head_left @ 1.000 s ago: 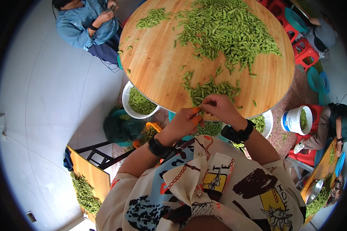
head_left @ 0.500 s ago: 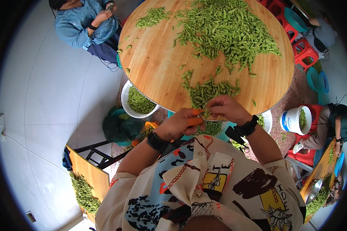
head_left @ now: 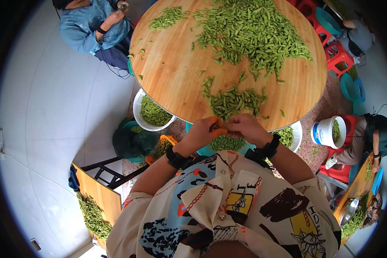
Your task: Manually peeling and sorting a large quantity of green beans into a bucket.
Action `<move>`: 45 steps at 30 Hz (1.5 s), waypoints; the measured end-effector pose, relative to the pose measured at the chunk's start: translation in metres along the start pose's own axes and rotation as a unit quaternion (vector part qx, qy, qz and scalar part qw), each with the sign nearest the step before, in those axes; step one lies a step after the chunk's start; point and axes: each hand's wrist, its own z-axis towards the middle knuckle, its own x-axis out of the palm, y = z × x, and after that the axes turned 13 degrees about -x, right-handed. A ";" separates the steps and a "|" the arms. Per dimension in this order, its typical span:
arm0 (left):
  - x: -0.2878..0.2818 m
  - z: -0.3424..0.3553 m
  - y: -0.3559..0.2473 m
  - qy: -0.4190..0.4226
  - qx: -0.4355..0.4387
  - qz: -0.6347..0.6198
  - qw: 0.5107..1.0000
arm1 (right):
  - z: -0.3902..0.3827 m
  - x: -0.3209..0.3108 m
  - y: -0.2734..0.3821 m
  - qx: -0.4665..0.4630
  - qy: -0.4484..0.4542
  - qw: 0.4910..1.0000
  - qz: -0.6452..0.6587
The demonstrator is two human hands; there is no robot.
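Note:
My left hand (head_left: 202, 135), with orange covers on its thumb and finger, is closed in a pinch at the near edge of the round wooden table (head_left: 170, 81). Against its fingertips sit the pinched fingers of my right hand (head_left: 250, 128). Whatever is between them is hidden by the fingers. Just beyond lies a small heap of green bean pods (head_left: 234, 102), part of the supply on the tabletop; the large pile of pods (head_left: 253, 34) covers its far side. Below my hands, a teal basin (head_left: 205, 150) holds small green beans.
Under the table's edge stand a white basket (head_left: 138, 112) at left and another white basket (head_left: 297, 136) at right. An orange basket (head_left: 169, 138) is near my left forearm. A white bucket (head_left: 321, 132) and red stools (head_left: 339, 60) stand right. Other people sit around.
Both hands have drawn slightly toward me, off the tabletop and over the basin. A green pod showed between my fingertips before; now the fingers cover that spot.

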 end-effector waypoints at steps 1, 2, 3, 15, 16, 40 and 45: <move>0.001 0.001 0.004 0.009 0.017 -0.009 1.000 | -0.003 -0.001 0.001 0.007 0.007 1.000 0.013; 0.003 0.003 0.008 0.026 0.025 -0.038 0.999 | -0.005 -0.001 0.001 0.014 0.016 0.999 0.025; 0.005 0.006 0.014 0.044 0.032 -0.066 0.996 | -0.006 -0.001 0.002 0.019 0.016 0.999 0.029; 0.010 0.013 0.009 0.061 0.012 -0.094 0.994 | -0.012 -0.003 -0.006 0.028 -0.055 0.995 0.084; 0.013 0.014 0.011 0.044 0.022 -0.090 0.995 | -0.012 -0.003 -0.007 0.022 -0.058 0.995 0.080; 0.012 0.015 0.010 0.057 -0.056 -0.107 0.991 | -0.006 -0.004 -0.012 -0.064 -0.071 0.995 -0.018; 0.018 0.021 0.021 0.079 -0.048 -0.072 0.993 | -0.013 -0.008 -0.022 -0.042 -0.065 0.996 0.049</move>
